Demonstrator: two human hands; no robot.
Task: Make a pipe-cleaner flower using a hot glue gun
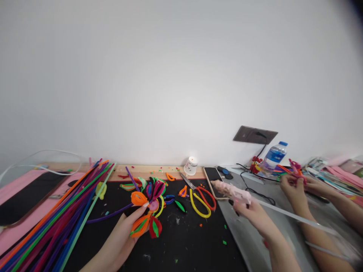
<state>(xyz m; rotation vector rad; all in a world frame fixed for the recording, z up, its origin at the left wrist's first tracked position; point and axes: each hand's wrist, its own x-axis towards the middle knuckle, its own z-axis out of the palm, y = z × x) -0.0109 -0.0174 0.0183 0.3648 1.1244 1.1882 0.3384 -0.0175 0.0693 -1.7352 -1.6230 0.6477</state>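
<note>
A flower of pipe cleaners (153, 205) with orange, red, magenta and green petals is pinched in my left hand (129, 230), above the black mat. The fingers grip it at its lower left, by the pink centre. On the right, my right hand (256, 217) is wrapped round a pink glue gun (234, 191), its nozzle pointing left toward the flower but apart from it. Between the hands lie scissors (202, 200) with yellow and red handles, a small orange petal (183, 191) and a green and black petal (180, 206).
Long pipe cleaners (65, 211) form a bundle on the left beside a dark tablet (28, 196). A paper cup (191, 166), a phone (214, 181) and a water bottle (275, 156) stand or lie near the wall. At right, another person's hands (295, 189) hold pink pieces. Black cables (252, 185) cross the grey surface.
</note>
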